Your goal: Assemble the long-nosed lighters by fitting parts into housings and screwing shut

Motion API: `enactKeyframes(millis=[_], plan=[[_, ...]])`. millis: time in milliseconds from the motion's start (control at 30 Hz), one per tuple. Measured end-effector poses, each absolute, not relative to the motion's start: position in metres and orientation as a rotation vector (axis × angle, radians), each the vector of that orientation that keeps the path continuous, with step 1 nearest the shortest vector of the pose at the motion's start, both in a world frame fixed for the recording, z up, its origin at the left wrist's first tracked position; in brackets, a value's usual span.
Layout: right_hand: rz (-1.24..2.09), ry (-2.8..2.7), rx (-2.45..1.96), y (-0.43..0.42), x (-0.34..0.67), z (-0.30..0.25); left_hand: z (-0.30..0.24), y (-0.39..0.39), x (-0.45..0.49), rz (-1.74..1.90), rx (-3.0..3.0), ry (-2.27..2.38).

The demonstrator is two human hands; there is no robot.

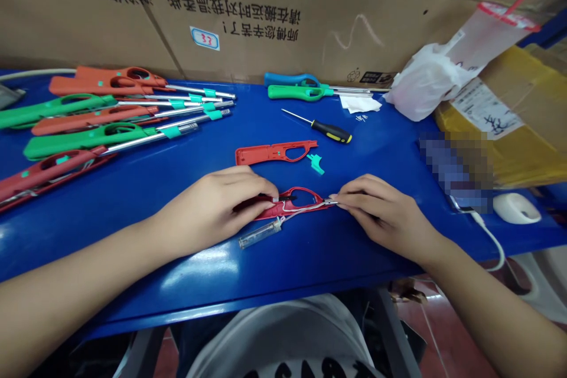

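Red half-shell on blue surface, left end hidden by left hand, which pinches a small dark part. Right hand pinches a metal piece, far end covered. Phone pixelated.

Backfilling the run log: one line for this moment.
left hand: pinching black part in red shell | right hand: pinching metal piece at shell's tip | clear tube: beside shell | screwdriver: on table
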State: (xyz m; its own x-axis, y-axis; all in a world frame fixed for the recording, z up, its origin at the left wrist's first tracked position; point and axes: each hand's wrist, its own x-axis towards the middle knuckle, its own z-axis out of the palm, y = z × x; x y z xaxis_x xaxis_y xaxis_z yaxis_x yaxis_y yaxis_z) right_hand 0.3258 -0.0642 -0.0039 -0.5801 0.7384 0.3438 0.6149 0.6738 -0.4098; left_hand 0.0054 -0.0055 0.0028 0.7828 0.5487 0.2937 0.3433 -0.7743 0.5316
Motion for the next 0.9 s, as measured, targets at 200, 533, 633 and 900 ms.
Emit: enactKeyframes(millis=[200, 533, 633, 900], plan=[[0.33, -2.394, -1.057, -0.064, 0.331, -0.006, 0.0, -0.003, 0.005, 0.609, 2.492, 0.624], [0.305, -2.478, -1.14, -0.067, 0.325, -0.004, 0.001, -0.004, 0.006, 0.611, 2.48, 0.657], [0.287, -2.48, -1.166, -0.069, 0.324, -0.005, 0.001, -0.004, 0.007, 0.613, 2.476, 0.659], [0.432, -2.515, -1.218, -0.065, 0.318, 0.019, 0.001, -0.005, 0.008, 0.614, 2.465, 0.672]])
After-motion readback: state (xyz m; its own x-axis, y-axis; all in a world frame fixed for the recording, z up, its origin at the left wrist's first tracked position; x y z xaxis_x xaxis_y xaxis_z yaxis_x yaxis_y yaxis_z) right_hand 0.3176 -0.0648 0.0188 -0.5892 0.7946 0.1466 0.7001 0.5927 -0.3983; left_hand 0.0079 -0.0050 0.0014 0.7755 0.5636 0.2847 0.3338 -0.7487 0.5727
